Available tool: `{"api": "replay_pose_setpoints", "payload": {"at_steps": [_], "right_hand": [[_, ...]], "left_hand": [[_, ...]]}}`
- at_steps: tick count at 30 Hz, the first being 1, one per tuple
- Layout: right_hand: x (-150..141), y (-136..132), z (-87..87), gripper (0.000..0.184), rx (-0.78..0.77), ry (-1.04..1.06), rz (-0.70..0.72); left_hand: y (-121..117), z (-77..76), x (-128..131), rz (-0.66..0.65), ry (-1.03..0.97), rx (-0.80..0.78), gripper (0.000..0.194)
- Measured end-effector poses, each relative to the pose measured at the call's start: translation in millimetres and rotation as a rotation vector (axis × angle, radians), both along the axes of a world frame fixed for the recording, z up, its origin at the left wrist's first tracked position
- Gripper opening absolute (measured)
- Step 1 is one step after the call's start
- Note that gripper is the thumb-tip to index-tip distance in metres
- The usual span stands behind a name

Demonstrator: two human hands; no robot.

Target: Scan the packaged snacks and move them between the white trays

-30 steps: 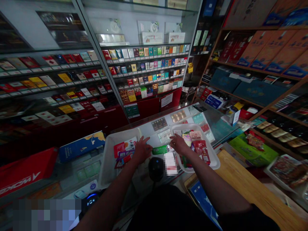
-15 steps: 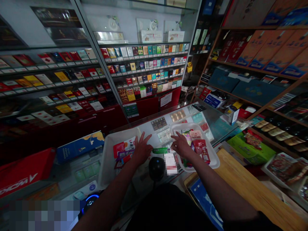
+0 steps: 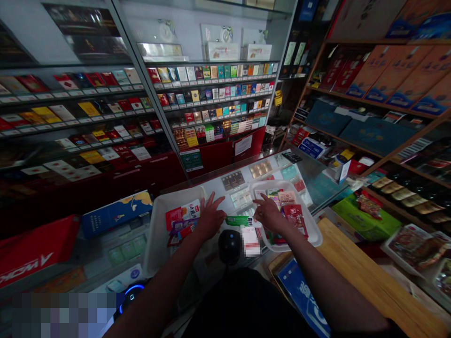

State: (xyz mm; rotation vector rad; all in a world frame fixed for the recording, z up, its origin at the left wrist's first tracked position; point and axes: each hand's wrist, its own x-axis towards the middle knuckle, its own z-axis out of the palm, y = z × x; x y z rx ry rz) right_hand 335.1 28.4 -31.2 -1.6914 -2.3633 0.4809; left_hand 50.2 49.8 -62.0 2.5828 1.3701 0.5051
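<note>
Between my two hands a small green snack packet (image 3: 238,220) is stretched out level, one end at each hand. My left hand (image 3: 211,219) pinches its left end with thumb and forefinger, the other fingers spread. At the right end, my right hand (image 3: 268,215) grips the packet in the same manner. A white plastic bin (image 3: 155,234) stands beside my left hand, with red and purple snack packets (image 3: 183,219) inside. Under my right wrist is a second white tray (image 3: 314,237), holding several packets, among them a dark red one (image 3: 295,219). My forearms hide part of both containers.
A black round-headed device (image 3: 229,246) and a white card (image 3: 250,240) stand just below the green packet. The glass counter (image 3: 197,270) carries a blue box (image 3: 116,213) and a red box (image 3: 38,249) at left. A wooden surface (image 3: 355,263) lies at right.
Both hands have shifted very slightly to the right with the green packet. More of the packet's face shows now, and the containers stay in place.
</note>
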Motion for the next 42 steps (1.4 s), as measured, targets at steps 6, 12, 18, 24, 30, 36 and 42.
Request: {"api": "replay_pose_setpoints", "payload": {"at_steps": [6,12,18,24,30,36,42], "right_hand": [[2.2,-16.0,9.1,0.019,-0.028,0.017,-0.010],[1.8,-19.8,4.3,0.020,-0.044,0.007,-0.044],[4.9,-18.0,-7.8,0.020,0.010,0.020,-0.028],[5.4,-19.9,-14.2,0.018,0.022,-0.017,-0.076],[5.3,-22.9,-8.6,0.022,0.060,0.019,-0.067],[-7.2,-13.1,-4.2,0.021,0.093,0.100,-0.047],[-46.7,0.2,3.7,0.018,0.136,0.119,-0.030]], "left_hand": [[5.0,-15.2,1.7,-0.071,0.009,-0.013,0.014],[4.3,-17.7,4.5,-0.082,0.008,-0.049,0.018],[1.9,-13.0,6.3,-0.075,-0.001,-0.098,0.018],[5.5,-22.8,4.4,-0.100,-0.006,-0.082,0.017],[8.6,-18.0,7.1,-0.083,-0.036,-0.109,0.020],[16.3,-2.7,-8.5,-0.074,-0.042,-0.097,0.021],[14.3,25.6,-45.1,0.077,-0.039,-0.108,0.023]]}}
